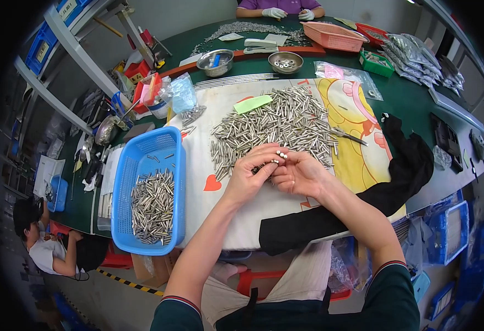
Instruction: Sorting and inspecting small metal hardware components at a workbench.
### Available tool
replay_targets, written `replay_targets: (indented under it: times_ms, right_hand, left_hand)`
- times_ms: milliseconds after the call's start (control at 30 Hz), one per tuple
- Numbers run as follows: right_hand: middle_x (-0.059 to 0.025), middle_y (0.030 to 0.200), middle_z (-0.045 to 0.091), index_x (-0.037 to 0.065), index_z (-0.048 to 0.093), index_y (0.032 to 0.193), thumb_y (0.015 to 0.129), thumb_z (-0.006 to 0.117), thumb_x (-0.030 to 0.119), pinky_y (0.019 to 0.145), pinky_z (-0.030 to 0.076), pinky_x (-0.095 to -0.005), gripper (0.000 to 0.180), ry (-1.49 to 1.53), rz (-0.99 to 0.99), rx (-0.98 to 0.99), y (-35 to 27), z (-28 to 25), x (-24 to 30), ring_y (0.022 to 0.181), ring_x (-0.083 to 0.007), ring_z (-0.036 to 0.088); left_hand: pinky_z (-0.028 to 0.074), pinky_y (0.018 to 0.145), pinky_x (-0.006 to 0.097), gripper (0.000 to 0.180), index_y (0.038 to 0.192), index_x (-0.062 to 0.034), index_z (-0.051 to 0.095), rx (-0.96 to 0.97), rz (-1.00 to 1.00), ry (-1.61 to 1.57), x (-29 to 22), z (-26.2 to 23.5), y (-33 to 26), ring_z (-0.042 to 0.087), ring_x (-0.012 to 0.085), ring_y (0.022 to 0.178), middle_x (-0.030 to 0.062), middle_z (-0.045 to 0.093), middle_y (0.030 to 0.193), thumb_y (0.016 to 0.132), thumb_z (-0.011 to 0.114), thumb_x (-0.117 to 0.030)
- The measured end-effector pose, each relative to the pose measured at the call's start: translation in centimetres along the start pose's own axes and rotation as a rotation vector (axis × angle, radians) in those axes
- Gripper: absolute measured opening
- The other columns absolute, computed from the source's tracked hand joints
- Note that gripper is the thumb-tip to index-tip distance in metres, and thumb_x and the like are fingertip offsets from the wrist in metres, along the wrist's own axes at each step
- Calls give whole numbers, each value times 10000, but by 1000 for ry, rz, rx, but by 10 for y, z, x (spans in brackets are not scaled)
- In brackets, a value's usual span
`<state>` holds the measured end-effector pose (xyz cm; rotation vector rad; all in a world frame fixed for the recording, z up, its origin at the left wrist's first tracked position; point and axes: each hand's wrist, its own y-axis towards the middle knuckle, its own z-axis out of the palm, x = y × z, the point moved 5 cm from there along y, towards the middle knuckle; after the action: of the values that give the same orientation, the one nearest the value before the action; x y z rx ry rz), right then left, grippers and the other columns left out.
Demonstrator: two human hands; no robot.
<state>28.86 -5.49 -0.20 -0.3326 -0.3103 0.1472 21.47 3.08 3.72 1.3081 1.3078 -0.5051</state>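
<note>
1. Left hand and right hand meet fingertip to fingertip; both pinch a small bundle of metal pins, round ends up, long axis roughly upright.
2. Loose pin heap lies just beyond the fingers on the printed cloth; right hand slightly nearer.
3. Blue basket to the left holds more pins; well apart.
4. Green paper slip rests on the heap's far-left edge; clear bags far right; pink tray beyond.

Bare forearms; short dark green sleeves, red-and-white striped cuffs; dark apron over light beige trousers.
</note>
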Motion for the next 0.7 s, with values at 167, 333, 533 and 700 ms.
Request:
replay_targets:
  times_ms: [167, 333, 533, 700]
  right_hand:
    - [-5, 647, 405, 85, 442, 811, 882, 338, 164, 458, 310, -224, 148, -27, -6, -44, -3, 5, -2, 521, -96, 325]
    - [22, 623, 361, 100, 429, 796, 889, 338, 156, 454, 292, -226, 141, -52, -47, -48, -1, -1, -3, 506, -88, 300]
    - [48, 607, 362, 87, 506, 883, 915, 397, 181, 454, 280, -211, 147, -160, -210, -180, -3, 3, -2, 494, -60, 297]
    - [36, 605, 482, -10, 567, 951, 875, 511, 114, 451, 291, -183, 156, -861, -820, -327, -29, 28, 29, 511, -17, 380]
  left_hand:
    - [406, 948, 348, 167, 913, -23, 668, 5, 44, -34, 1, 3, -1, 522, 239, 1119, 82, 650, 1027, 789, 557, -4]
    - [392, 963, 359, 178, 922, -18, 670, 12, 31, -30, -1, 2, -1, 511, 242, 1133, 91, 645, 1044, 785, 561, 13]
    - [407, 946, 331, 180, 939, -9, 665, -56, 18, -100, 4, 0, -2, 524, 223, 1108, 105, 629, 1064, 811, 547, 38]
    - [476, 833, 273, 164, 932, -2, 659, -177, 20, -34, -5, -6, -2, 603, 178, 961, 95, 642, 1021, 804, 560, 19]
